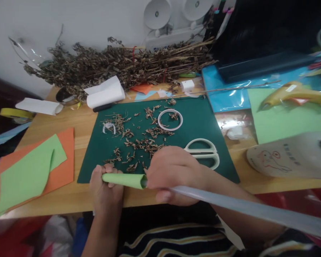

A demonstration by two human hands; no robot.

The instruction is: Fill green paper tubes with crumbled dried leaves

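My left hand (104,185) is closed around the narrow end of a green paper cone (127,180), which lies sideways with its wide mouth to the right. My right hand (178,175) is closed on a long translucent white stick (230,201), much like a hot glue stick. One end of the stick reaches the cone's mouth; how deep it sits is hidden by the paper and my fingers. Behind my hands, crumbled dry leaves (147,145) lie scattered on a green cutting mat (203,123). White-handled scissors (203,156) are partly covered by my right hand.
A tape ring (170,120) rests on the mat. Bundled dried plants (117,64) line the wall. Green and orange paper sheets (29,171) lie left. On the right are a yellow glue gun (296,94), a white bottle (289,155) and a blue packet (227,92).
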